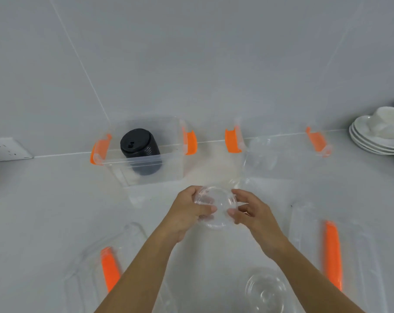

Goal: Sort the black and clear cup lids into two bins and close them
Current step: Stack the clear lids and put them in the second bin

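Two bare forearms, no sleeves. Left hand (187, 211) and right hand (250, 211): no gloves, rings, watch.

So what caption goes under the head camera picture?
Both hands, left hand and right hand, hold clear cup lids between two open bins; black lids fill the left bin.

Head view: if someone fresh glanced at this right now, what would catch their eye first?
Probably the black lid stack, dark against everything pale, lying tilted in the left bin at the back wall. Next, the left hand and right hand at centre, holding clear lids between them. The orange handles on the two bin covers lying flat near both forearms also stand out.
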{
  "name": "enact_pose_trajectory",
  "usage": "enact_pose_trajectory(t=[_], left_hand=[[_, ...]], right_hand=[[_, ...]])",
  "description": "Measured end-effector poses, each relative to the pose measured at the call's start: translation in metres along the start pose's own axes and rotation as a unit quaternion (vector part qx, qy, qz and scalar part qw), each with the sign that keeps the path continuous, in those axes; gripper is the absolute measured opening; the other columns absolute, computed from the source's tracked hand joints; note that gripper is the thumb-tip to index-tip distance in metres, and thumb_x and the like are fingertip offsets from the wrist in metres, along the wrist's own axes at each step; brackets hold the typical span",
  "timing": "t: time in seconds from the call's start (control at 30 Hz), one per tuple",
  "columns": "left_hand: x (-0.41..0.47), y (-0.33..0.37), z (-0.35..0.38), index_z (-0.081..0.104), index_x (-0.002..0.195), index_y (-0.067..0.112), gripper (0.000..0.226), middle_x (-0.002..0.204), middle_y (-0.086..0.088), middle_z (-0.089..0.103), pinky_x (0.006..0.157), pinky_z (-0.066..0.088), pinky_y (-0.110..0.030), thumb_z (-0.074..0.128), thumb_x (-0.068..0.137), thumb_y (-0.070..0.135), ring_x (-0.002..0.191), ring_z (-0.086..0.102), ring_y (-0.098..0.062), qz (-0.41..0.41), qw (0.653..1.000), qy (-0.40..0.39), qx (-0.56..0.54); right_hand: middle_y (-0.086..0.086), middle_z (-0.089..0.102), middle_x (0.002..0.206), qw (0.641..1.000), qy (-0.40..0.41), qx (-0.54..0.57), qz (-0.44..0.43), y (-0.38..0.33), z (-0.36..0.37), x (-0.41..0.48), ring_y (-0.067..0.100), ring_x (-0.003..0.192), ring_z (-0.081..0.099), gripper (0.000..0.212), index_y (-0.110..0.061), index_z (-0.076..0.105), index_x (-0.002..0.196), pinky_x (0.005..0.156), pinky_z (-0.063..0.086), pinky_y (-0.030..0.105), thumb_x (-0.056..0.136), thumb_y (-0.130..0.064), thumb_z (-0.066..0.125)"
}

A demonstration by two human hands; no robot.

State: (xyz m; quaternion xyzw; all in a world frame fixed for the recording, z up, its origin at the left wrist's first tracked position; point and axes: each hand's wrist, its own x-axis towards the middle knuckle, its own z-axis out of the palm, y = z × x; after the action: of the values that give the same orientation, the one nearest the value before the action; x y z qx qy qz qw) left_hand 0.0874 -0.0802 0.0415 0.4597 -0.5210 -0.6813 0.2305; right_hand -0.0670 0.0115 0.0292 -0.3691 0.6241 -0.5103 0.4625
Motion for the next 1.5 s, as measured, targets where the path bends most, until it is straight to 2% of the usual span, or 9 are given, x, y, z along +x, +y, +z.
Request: enact_pose_trajectory(t=[0.2, 0.4, 0.8, 1.0, 1.07, 1.13, 1.27, 1.37, 1.5], left_hand=[[0.023, 0.008, 0.045, 0.052, 0.116, 0.013, 0.050, 0.102, 0.000, 0.058, 0.076, 0.056, -0.031, 0.072, 0.072, -0.003, 0.085, 0.061, -0.014, 0.021, 0.997, 0.068, -0.020], [0.052, 0.009, 0.070, 0.058, 0.108, 0.009, 0.027, 0.102, -0.007, 0.063, 0.078, 0.050, -0.028, 0.062, 0.082, 0.007, 0.088, 0.060, -0.020, -0.004, 0.994, 0.104, 0.023], [0.082, -0.010, 0.084, 0.057, 0.111, 0.013, 0.030, 0.105, -0.001, 0.063, 0.089, 0.050, -0.032, 0.061, 0.082, 0.013, 0.098, 0.060, -0.018, -0.006, 0.971, 0.163, 0.176], [0.091, -0.017, 0.086, 0.058, 0.109, 0.014, 0.030, 0.111, -0.003, 0.058, 0.086, 0.050, -0.029, 0.063, 0.079, 0.012, 0.096, 0.059, -0.017, 0.008, 0.965, 0.181, 0.190], [0.093, -0.020, 0.086, 0.057, 0.110, 0.014, 0.031, 0.114, -0.005, 0.056, 0.085, 0.050, -0.029, 0.063, 0.079, 0.011, 0.095, 0.058, -0.017, 0.010, 0.961, 0.184, 0.206], [0.093, -0.023, 0.087, 0.056, 0.112, 0.012, 0.033, 0.118, -0.007, 0.054, 0.087, 0.050, -0.029, 0.063, 0.080, 0.015, 0.097, 0.058, -0.019, 0.005, 0.956, 0.189, 0.224], [0.094, -0.029, 0.087, 0.059, 0.111, 0.004, 0.038, 0.131, -0.010, 0.039, 0.099, 0.039, -0.033, 0.061, 0.085, 0.032, 0.116, 0.046, -0.028, -0.020, 0.912, 0.229, 0.340], [0.093, -0.031, 0.088, 0.066, 0.102, 0.008, 0.037, 0.137, -0.009, 0.041, 0.100, 0.033, -0.035, 0.056, 0.086, 0.039, 0.123, 0.036, -0.029, -0.031, 0.875, 0.241, 0.419], [0.093, -0.030, 0.093, 0.069, 0.097, 0.011, 0.031, 0.138, -0.004, 0.042, 0.104, 0.027, -0.037, 0.062, 0.082, 0.037, 0.128, 0.030, -0.029, -0.081, 0.889, 0.252, 0.373]], right_hand=[[0.012, 0.068, 0.089, 0.994, 0.082, 0.067, 0.012, -0.009, -0.035, 0.024, 0.017, 0.064, 0.055, 0.027, -0.004, 0.067, 0.105, 0.059, 0.047, 0.022, 0.079, 0.002, 0.065], [0.011, 0.066, 0.082, 0.989, 0.118, 0.068, 0.058, 0.001, -0.058, 0.048, 0.018, 0.064, 0.054, 0.021, -0.003, 0.067, 0.099, 0.059, 0.043, 0.026, 0.079, 0.003, 0.064], [0.009, 0.065, 0.082, 0.988, 0.099, -0.059, 0.103, 0.024, -0.068, 0.082, 0.018, 0.074, 0.055, 0.012, -0.009, 0.070, 0.088, 0.069, 0.044, 0.030, 0.080, -0.006, 0.061], [0.028, 0.052, 0.076, 0.985, 0.091, -0.109, 0.103, 0.025, -0.072, 0.089, 0.024, 0.068, 0.043, 0.022, 0.012, 0.060, 0.089, 0.064, 0.036, 0.033, 0.077, -0.006, 0.061], [0.012, 0.040, 0.071, 0.983, 0.073, -0.122, 0.112, 0.028, -0.072, 0.091, 0.021, 0.066, 0.034, 0.026, 0.018, 0.052, 0.081, 0.062, 0.028, 0.028, 0.078, -0.007, 0.059], [0.003, 0.035, 0.080, 0.982, 0.072, -0.131, 0.120, 0.030, -0.072, 0.092, 0.017, 0.063, 0.035, 0.024, 0.002, 0.048, 0.064, 0.059, 0.032, 0.023, 0.081, -0.011, 0.059], [0.000, 0.034, 0.112, 0.977, 0.081, -0.160, 0.117, 0.036, -0.069, 0.092, 0.021, 0.104, 0.046, 0.023, 0.007, 0.062, 0.087, 0.092, 0.038, 0.029, 0.086, -0.016, 0.058], [0.000, 0.035, 0.115, 0.977, 0.083, -0.162, 0.115, 0.035, -0.067, 0.091, 0.022, 0.107, 0.046, 0.022, 0.008, 0.063, 0.085, 0.088, 0.038, 0.028, 0.084, -0.014, 0.060], [-0.002, 0.036, 0.113, 0.969, 0.078, -0.191, 0.138, 0.036, -0.065, 0.092, 0.026, 0.106, 0.046, 0.012, -0.006, 0.055, 0.074, 0.096, 0.041, 0.039, 0.083, -0.013, 0.058]])
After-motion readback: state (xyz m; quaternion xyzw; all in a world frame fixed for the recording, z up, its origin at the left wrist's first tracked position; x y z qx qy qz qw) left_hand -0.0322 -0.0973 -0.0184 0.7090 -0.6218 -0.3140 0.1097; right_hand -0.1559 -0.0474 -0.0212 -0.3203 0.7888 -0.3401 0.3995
